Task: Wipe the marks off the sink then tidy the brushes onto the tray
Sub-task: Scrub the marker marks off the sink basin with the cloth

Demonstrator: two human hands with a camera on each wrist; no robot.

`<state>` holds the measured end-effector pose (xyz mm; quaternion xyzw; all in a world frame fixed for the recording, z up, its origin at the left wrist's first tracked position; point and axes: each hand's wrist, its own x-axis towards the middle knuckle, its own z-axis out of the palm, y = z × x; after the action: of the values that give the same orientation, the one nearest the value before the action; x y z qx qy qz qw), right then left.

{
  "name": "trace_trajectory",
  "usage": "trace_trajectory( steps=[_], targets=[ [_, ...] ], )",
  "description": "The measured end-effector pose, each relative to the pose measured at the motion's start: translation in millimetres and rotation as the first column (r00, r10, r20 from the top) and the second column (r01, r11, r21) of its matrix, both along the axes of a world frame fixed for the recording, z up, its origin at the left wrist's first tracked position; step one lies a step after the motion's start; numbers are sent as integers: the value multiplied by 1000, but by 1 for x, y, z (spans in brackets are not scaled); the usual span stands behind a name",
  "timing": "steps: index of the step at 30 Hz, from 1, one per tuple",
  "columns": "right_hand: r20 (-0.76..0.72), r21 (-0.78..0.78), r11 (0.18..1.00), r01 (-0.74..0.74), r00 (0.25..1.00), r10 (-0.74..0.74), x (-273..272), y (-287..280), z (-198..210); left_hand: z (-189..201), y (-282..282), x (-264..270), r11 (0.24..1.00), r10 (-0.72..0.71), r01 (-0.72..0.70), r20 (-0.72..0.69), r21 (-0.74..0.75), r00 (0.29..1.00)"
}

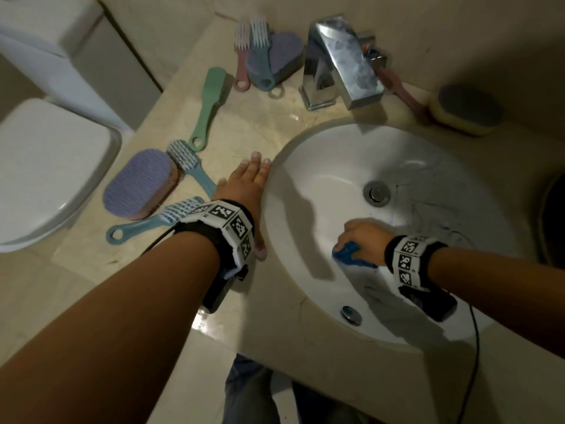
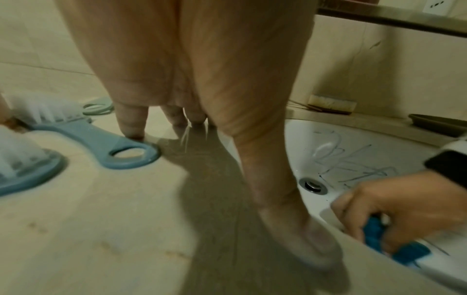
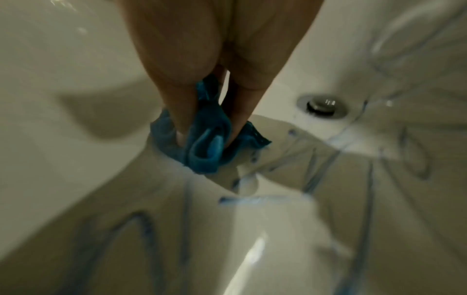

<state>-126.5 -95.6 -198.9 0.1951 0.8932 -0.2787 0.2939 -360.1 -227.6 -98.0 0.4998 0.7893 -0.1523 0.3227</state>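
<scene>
Blue scribbled marks (image 1: 434, 212) cover the right and near sides of the white sink (image 1: 321, 179). My right hand (image 1: 363, 240) grips a crumpled blue cloth (image 1: 348, 254) and presses it on the near wall of the basin, left of the marks (image 3: 316, 175). My left hand (image 1: 253, 179) lies flat, fingers straight, on the beige counter beside the sink's left rim. Left of it lie two blue brushes (image 1: 189, 166) (image 1: 153, 221), a green brush (image 1: 208, 108) and a purple scrubber (image 1: 137, 185). A dark tray (image 2: 439, 123) shows past the sink's far rim in the left wrist view.
A chrome faucet (image 1: 339, 62) stands behind the sink. Pink and blue brushes (image 1: 253, 53) lie on a purple pad at the back, a pink brush (image 1: 397, 84) and a yellow sponge (image 1: 467, 111) to the right. A white toilet (image 1: 46, 166) stands left of the counter.
</scene>
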Motion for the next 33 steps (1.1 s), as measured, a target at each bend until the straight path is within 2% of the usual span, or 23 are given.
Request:
trace_trajectory(
  steps=[2,4,9,11,13,14,17,20,21,24,27,29,31,32,33],
  targets=[
    [23,9,999,42,999,-42,-7,3,0,-1,1,1,1000,-2,2,1,0,1000],
    [74,14,1000,19,997,-20,-9,-12,5,-1,2,2,1000,11,-11,6,8,1000],
    [283,-93,989,116,955,-85,9,-34,37,6,0,1,1000,-17,17,-26,4,1000],
    [317,6,988,153,937,-147,17,-29,57,12,-9,7,999,-45,47,-65,24,997],
    [194,106,933,345,913,-360,28,-26,83,21,-21,21,991,-61,66,-51,112,997],
    [101,117,882,457,878,-468,35,-29,97,27,-29,29,982,-79,81,-16,172,997],
    [-128,14,703,712,698,-704,54,-50,135,51,-49,57,948,-143,92,148,305,979],
    [-245,-145,538,830,497,-832,64,-88,169,87,-67,78,925,-151,30,295,379,943],
    [-276,-176,517,838,462,-843,65,-101,179,98,-71,84,912,-144,-13,348,411,927],
    [-407,-83,567,820,491,-770,62,-129,205,124,-85,101,889,-135,-108,482,444,866],
    [-504,-54,580,813,479,-718,55,-151,231,139,-97,113,895,-153,-102,512,435,845],
    [-557,-144,572,807,412,-721,52,-166,247,148,-106,119,891,-161,-104,521,442,838],
    [-547,-277,538,796,330,-769,52,-178,263,157,-114,125,877,-148,-145,545,458,825],
    [-530,-321,527,787,313,-789,53,-182,271,161,-117,128,863,-135,-180,558,472,819],
    [-522,-327,537,777,325,-789,57,-185,277,166,-121,130,844,-127,-206,559,495,820]
  ],
)
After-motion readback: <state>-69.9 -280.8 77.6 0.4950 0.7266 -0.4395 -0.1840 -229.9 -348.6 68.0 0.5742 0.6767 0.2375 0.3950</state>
